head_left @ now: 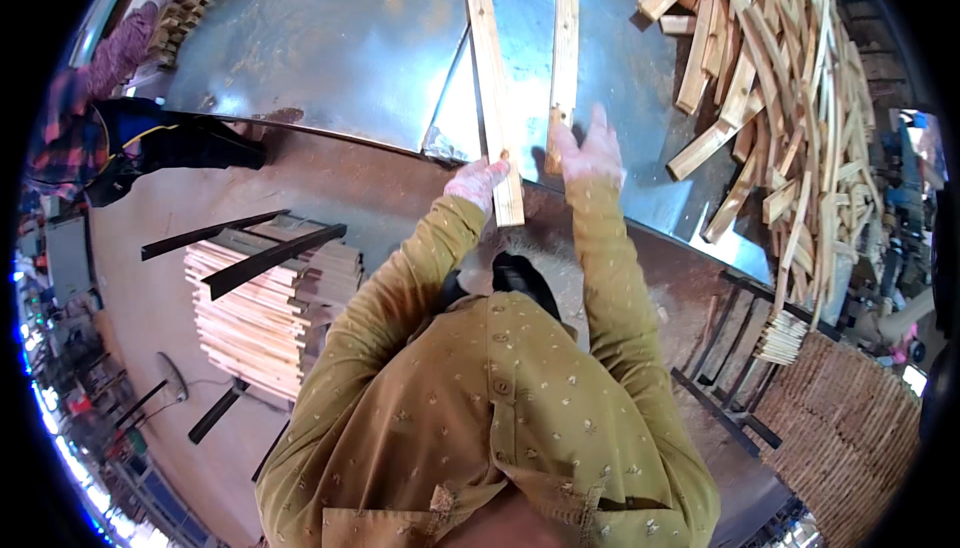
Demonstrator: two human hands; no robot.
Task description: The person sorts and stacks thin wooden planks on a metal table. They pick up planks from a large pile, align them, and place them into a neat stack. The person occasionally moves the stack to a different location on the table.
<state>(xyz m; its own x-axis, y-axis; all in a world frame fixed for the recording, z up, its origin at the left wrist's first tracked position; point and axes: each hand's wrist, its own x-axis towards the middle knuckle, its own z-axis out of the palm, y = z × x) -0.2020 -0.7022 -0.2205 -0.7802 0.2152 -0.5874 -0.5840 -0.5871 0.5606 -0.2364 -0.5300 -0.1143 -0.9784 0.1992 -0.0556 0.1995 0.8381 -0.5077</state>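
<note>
My left hand [477,184] is closed round the near end of a long wooden slat [487,58], its thumb lying over the top face. This slat's near end sticks out past the edge of the metal table [330,58], while the rest reaches away over the tabletop. To its right lies a second wooden slat [565,38], with a darker, rough patch at its near end. My right hand [592,151] is beside that end, fingers apart and the thumb toward the wood. Whether the thumb touches it I cannot tell.
A big heap of loose wooden slats [745,98] covers the table's right side. Stacked slats [245,318] rest on a dark metal frame at lower left. A slat pile [840,438] and metal rack [730,368] stand lower right. Another person [75,138] works at far left.
</note>
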